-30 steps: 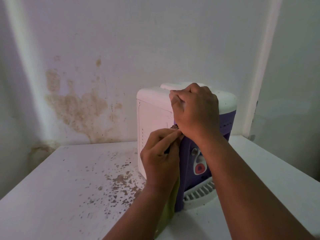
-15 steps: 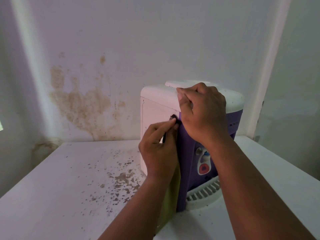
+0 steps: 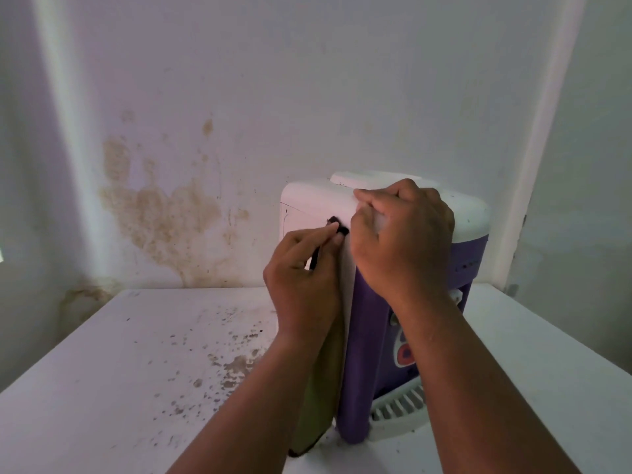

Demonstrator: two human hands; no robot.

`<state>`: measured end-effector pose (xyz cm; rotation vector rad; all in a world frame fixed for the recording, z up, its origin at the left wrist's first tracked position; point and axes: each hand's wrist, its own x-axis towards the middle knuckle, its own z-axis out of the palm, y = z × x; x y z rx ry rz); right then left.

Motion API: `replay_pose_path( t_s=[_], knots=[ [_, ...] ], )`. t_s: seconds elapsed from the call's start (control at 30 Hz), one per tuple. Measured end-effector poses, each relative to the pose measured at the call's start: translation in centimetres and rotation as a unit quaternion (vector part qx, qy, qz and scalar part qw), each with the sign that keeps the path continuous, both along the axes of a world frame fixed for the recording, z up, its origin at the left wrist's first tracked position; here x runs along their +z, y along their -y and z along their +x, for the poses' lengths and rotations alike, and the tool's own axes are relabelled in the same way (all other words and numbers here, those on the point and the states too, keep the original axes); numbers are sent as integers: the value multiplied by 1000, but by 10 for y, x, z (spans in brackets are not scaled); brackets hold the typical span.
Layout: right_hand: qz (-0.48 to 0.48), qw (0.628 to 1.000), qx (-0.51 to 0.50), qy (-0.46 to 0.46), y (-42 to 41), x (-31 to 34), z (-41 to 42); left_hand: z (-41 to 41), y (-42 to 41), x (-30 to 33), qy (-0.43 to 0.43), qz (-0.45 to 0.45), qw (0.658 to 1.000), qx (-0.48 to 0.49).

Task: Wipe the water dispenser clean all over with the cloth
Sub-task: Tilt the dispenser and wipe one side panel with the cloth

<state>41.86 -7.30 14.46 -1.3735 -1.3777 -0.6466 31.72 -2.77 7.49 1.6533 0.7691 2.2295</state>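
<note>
A white and purple water dispenser (image 3: 366, 340) stands on a white table, its tap side facing right. My left hand (image 3: 304, 278) pinches the dark-edged corner of a yellow-green cloth (image 3: 325, 381) against the dispenser's upper left front corner; the cloth hangs down under my wrist. My right hand (image 3: 403, 234) is curled over the dispenser's white top edge, with what looks like a pale bit of cloth under its fingers. The taps are mostly hidden by my right forearm.
The white table (image 3: 119, 371) carries brown specks and stains (image 3: 236, 364) left of the dispenser. A stained white wall (image 3: 164, 213) stands close behind. A second wall (image 3: 588, 200) closes in on the right.
Both hands have moved up the dispenser's front corner, from the purple panel to the white top edge. The cloth's dark corner rose with my left hand.
</note>
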Motion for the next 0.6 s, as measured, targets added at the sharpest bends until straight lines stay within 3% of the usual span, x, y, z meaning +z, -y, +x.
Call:
replay_pose_path(
  t_s=[0.1, 0.27, 0.6],
  knots=[
    [7, 1000, 1, -6, -2, 1, -2, -1, -10, -5, 11, -8, 1000, 6],
    [13, 999, -12, -27, -4, 2, -6, -8, -39, -16, 133, -169, 976, -43],
    [36, 998, -50, -20, -7, -2, -11, -35, -90, 3, 105, -227, 968, 6]
  ],
)
